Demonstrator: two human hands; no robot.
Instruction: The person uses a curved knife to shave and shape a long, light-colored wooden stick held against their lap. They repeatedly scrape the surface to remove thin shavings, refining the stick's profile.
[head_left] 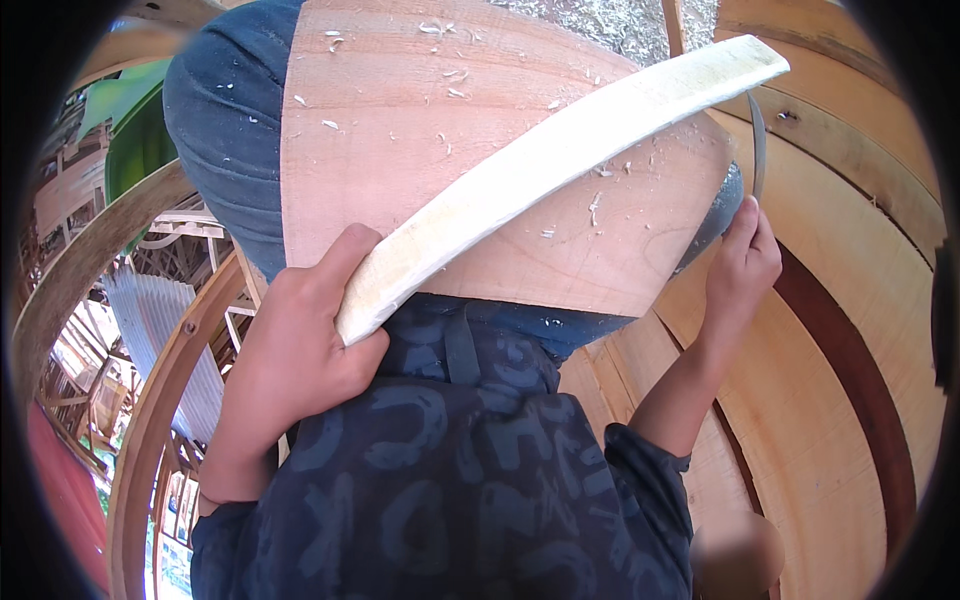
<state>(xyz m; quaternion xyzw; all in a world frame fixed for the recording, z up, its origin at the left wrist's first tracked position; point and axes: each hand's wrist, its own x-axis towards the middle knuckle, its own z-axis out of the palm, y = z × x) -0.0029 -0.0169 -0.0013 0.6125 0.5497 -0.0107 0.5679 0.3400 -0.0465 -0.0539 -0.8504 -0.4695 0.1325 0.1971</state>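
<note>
A long, pale, slightly curved strip of wood [560,160] runs slantwise above my lap. Its near left end is in my left hand [305,335], with the fingers wrapped round it. My right hand [742,260] is closed at the right, below the strip's far end. From its fist a thin grey curved knife blade [758,150] rises towards that end; I cannot tell whether the two touch. The handle is hidden in my fingers. Beneath the strip, a broad reddish wooden board [400,130] rests across my thighs, sprinkled with small curled shavings.
Curved planks [850,330] form a wooden wall and floor on the right. More shavings [600,22] lie heaped beyond the board. A curved timber rib [165,410], a corrugated sheet [170,330] and something green [135,150] are at the left. A blurred rounded shape [738,555] shows at lower right.
</note>
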